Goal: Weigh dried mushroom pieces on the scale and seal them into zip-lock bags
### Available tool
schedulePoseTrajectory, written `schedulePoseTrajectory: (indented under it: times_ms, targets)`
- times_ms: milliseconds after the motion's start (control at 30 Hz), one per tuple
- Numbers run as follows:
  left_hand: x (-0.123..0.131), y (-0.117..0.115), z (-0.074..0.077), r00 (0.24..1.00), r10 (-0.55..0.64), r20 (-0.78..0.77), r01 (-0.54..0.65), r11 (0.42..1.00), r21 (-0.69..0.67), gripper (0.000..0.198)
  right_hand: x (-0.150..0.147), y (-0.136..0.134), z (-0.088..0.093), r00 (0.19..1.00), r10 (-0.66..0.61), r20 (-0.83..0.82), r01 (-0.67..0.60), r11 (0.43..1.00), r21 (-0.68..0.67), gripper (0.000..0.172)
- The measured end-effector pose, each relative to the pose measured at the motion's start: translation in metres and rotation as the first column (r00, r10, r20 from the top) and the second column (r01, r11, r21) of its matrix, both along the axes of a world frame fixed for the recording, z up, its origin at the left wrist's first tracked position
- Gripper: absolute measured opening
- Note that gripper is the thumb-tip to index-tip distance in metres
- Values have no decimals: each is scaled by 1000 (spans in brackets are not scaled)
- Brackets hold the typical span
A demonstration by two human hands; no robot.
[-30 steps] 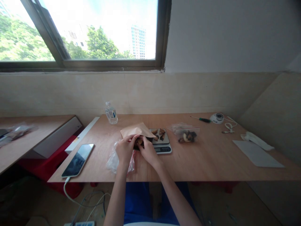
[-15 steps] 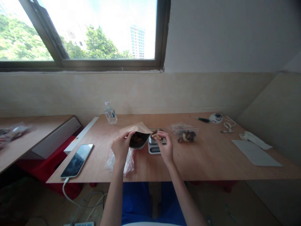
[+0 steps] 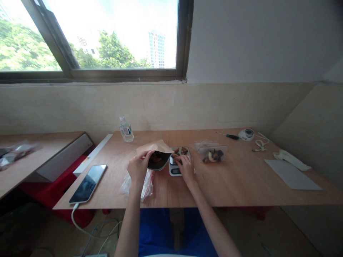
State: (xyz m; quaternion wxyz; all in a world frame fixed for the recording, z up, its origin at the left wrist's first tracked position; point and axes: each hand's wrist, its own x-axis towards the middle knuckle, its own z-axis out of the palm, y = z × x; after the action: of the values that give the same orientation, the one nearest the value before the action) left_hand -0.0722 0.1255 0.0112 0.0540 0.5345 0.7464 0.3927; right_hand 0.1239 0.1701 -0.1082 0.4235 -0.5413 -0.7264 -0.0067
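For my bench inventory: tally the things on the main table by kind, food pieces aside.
Paper pouch: 1
Clear plastic bags: at least 2
Scale: 1
Water bottle: 1
Phone: 1
Screwdriver: 1
Round white device: 1
White cable: 1
Paper sheet: 1
White cloth: 1
Total: at least 11

Forearms bare as far as the view shows; left hand (image 3: 138,167) and right hand (image 3: 184,167) bare too. Lap covered by a plain blue garment (image 3: 158,228), softly creased. A pale strip (image 3: 171,255) of cloth lies at the bottom edge.

Matt paper pouch (image 3: 157,146); smooth wood table (image 3: 241,178).
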Motion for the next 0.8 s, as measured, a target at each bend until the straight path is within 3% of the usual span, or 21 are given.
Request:
schedulePoseTrajectory:
  times_ms: [200, 367, 500, 600, 700, 800]
  targets:
    - [-1, 1, -2, 1000, 3, 1, -3, 1000, 13, 29, 2, -8, -8, 997, -53, 63, 47, 994, 98, 16]
    - [0, 1, -4, 1000, 4, -13, -3, 1000, 30, 29, 3, -17, -4, 999, -41, 18, 39, 995, 93, 19]
    - [1, 0, -4, 1000, -5, -4, 5, 1000, 24, 29, -5, -33, 19, 988, 6, -151, 13, 992, 122, 17]
    - [2, 0, -5, 1000, -15, 0, 15, 1000, 19, 29, -19, -48, 45, 959, 198, -204, -166, 973, 163, 18]
    - [3, 0, -7, 1000, -31, 6, 31, 999, 18, 28, -37, -56, 68, 917, 391, -75, -382, 917, 118, 25]
    - [4, 0, -9, 999, -34, -13, 35, 999, 28, 28, -56, -55, 83, 894, 431, 125, -423, 902, -84, 29]
